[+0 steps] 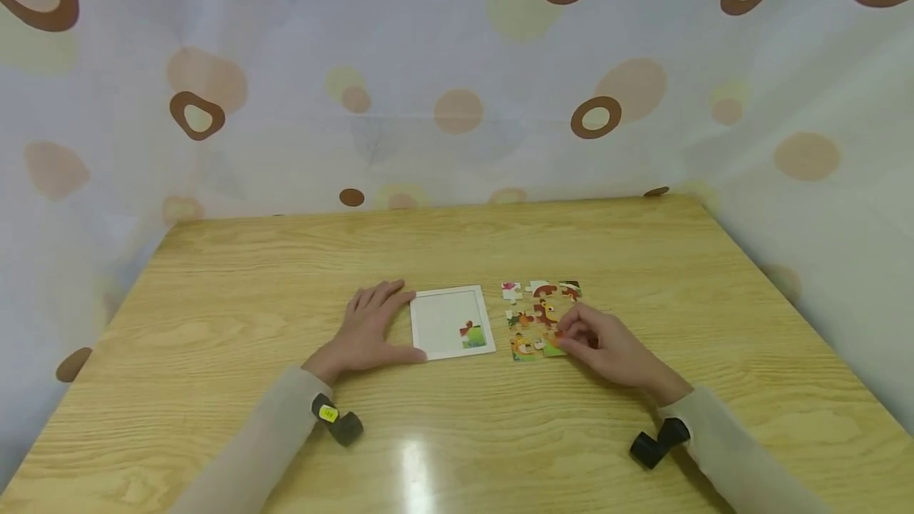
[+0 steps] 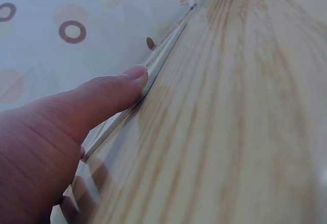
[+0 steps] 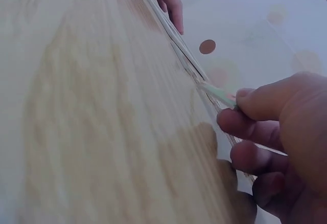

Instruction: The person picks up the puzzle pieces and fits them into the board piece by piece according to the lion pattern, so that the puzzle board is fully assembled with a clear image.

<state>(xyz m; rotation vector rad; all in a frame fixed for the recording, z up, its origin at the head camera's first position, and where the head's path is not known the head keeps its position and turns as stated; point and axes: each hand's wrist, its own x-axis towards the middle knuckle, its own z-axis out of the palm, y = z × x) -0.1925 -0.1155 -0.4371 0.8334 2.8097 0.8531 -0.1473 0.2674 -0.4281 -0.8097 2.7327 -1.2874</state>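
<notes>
A white square puzzle tray (image 1: pixel 437 322) lies flat on the table, with one green and red jigsaw piece (image 1: pixel 474 336) in its lower right corner. Spread out at the tray's left side, my left hand (image 1: pixel 366 337) touches the frame with thumb and forefinger. The left wrist view shows that thumb (image 2: pixel 115 91) resting on the frame's near edge. Right of the tray, my right hand (image 1: pixel 620 349) pinches a green and orange jigsaw piece (image 3: pixel 220 95) between thumb and forefinger, tilted and partly raised. Several loose jigsaw pieces (image 1: pixel 545 312) with animal pictures lie beside and beneath that hand.
The wood-grain table (image 1: pixel 443 450) stretches around the tray and pieces. A pale cloth (image 1: pixel 457 157) with brown rings and dots hangs along the back and both sides. Dark wrist cameras (image 1: pixel 347 428) are strapped over both sleeves.
</notes>
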